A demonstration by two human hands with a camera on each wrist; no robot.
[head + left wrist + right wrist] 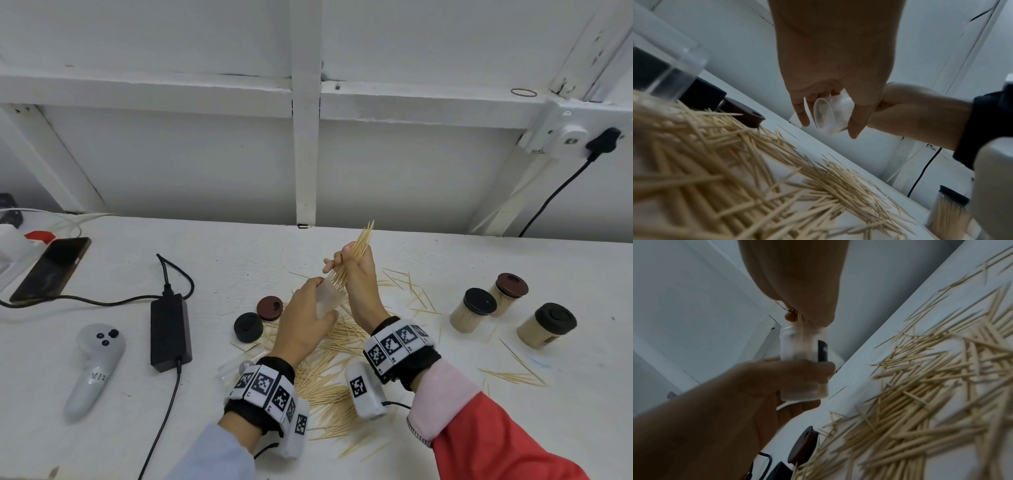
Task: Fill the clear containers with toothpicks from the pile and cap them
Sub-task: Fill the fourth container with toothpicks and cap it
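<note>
Loading: right hand [359,274] grips toothpick bundle [356,253] entering clear container [327,298] gripped by left hand [305,322]; next, release, then cap.

- A white table [445,260] with a rough painted top fills the lower part of the head view
- Behind it stands a white wall [171,164] crossed by a white frame: a horizontal beam [144,92], an upright post [306,137] and slanted braces [51,154] at either side
- At the upper right a white socket [572,136] on the frame holds a black plug [603,138], its black cable [548,202] hanging down behind the table
- The light is even and cool
</note>
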